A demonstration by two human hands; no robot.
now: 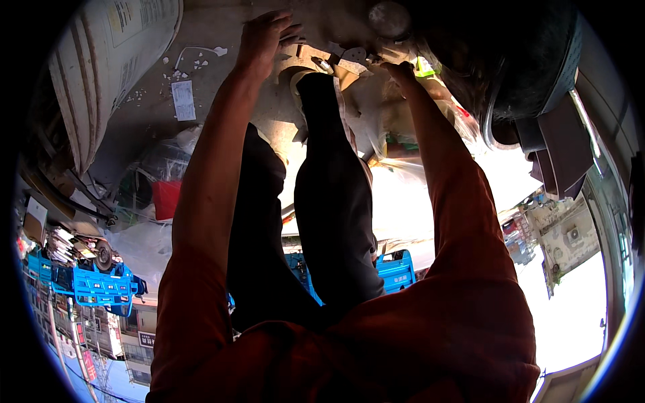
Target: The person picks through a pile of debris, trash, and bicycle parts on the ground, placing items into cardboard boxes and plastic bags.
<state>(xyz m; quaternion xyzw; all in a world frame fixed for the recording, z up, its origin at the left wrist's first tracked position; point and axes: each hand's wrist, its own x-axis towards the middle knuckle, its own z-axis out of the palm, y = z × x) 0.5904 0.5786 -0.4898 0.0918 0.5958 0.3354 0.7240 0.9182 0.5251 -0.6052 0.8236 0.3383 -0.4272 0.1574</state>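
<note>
My left hand is above the floor at the top of the view, fingers stretched out and a little apart, with nothing seen in it. Beneath its fingertips lies a sunlit tan piece of board or cardboard. A small shiny metal piece is on that board, close to my foot. Farther right, my right hand has its fingers closed around something small and dark, too shadowed to name. A grey disc with holes lies between my hands.
A large white bucket stands at the far left. White crumbs and a paper slip lie on the floor. A red item sits among clear plastic bags. A bulky dark object fills the right. A round lid-like thing is beyond my hands.
</note>
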